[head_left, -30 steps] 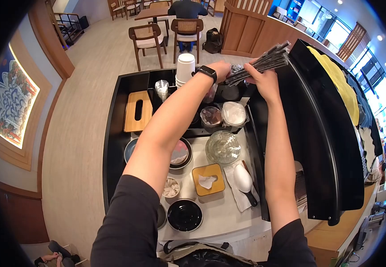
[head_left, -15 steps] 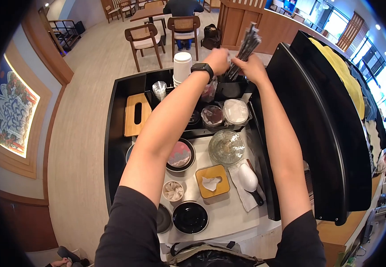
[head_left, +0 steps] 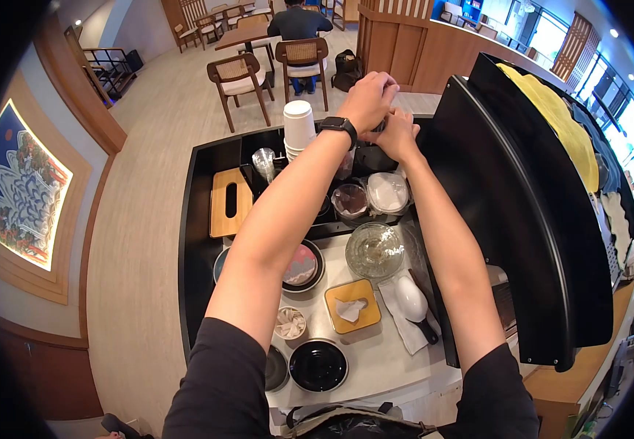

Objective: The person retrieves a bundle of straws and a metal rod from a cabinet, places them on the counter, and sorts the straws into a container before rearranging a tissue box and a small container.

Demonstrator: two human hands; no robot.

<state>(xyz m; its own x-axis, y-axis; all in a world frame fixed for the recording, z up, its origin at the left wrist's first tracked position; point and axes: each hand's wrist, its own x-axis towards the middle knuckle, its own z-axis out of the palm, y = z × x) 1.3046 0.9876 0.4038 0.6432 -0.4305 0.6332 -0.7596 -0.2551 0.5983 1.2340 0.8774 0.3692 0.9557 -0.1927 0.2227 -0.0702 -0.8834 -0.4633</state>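
At the far end of the black-walled station, my right hand [head_left: 399,137] has its fingers curled at the compartment with the black straws; only a small dark part [head_left: 380,126] shows between my hands. My left hand [head_left: 372,100], with a black watch on the wrist, is just above and left of it, fingers bent together; what they hold, if anything, is hidden. A stack of white paper cups [head_left: 299,121] stands left of my left wrist. Close below my hands are a plastic-wrapped stack of dark lids [head_left: 350,200] and a wrapped stack of white lids [head_left: 388,192].
Nearer lie a glass bowl [head_left: 374,251], a yellow tissue box [head_left: 352,306], a white scoop-like item with a black handle [head_left: 410,298], a black plate [head_left: 318,366] and a cup of folded papers [head_left: 290,323]. A tall black panel [head_left: 507,219] rises at the right. Someone sits beyond [head_left: 299,25].
The straw bundle that stood high in my right hand has gone down out of sight. My right hand has lowered and moved left; my left hand has come over close beside it.
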